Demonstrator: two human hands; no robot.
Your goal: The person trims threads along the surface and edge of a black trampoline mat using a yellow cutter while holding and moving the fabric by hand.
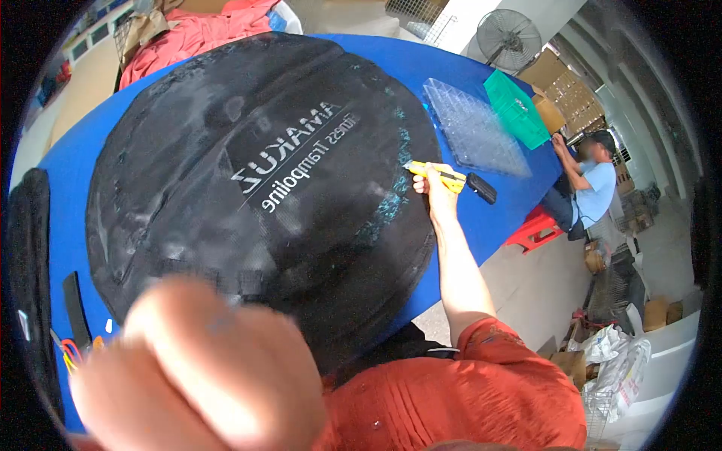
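Observation:
A large round black fabric cover (316,233) lies flat on the blue table, with white lettering that includes "Fitness Trampoline". Teal specks and patches mark its right side and upper edges. Closed around a yellow utility knife (449,177) is my right hand (440,197), by the cover's right edge. The knife's front end points left, over the teal patches; I cannot tell whether it touches the fabric. My left hand (210,368) looms very near the camera at the lower left, blurred, its fingers not readable. Beside the knife sits a small black object (482,188).
On the blue table (406,56) are a clear plastic compartment tray (474,128) and a green tray (517,109). A co-worker (594,180) sits at the right on a red stool (535,231). Black fabric (30,278) lies at the left edge; a fan (508,39) stands behind.

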